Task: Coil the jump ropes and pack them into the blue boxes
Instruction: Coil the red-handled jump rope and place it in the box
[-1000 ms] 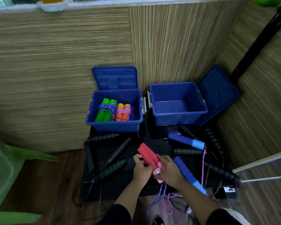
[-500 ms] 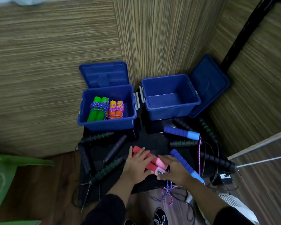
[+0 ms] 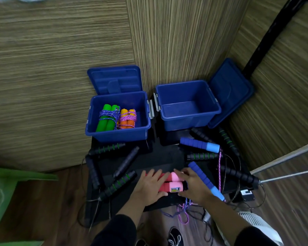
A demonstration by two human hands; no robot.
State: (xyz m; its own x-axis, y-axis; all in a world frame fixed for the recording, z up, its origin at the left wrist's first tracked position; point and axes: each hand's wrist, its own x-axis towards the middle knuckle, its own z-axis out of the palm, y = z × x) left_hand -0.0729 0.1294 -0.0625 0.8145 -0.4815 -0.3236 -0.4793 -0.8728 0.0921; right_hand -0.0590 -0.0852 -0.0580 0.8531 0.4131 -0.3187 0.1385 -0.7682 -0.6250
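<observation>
Evidently the two blue boxes sit open at the back of the black mat [image 3: 160, 157] so ropes can drop straight in: the left box [image 3: 117, 134] already holds a green bundle [image 3: 106, 119] and an orange bundle [image 3: 127, 118], the right box [image 3: 188, 121] nothing. Loose black and blue handles lie scattered near them. At the near edge the left hand [image 3: 148, 187] and right hand [image 3: 194, 185] lie with flat, straight fingers on the red-and-pink handles [image 3: 172, 183], probably squaring them together for coiling.
</observation>
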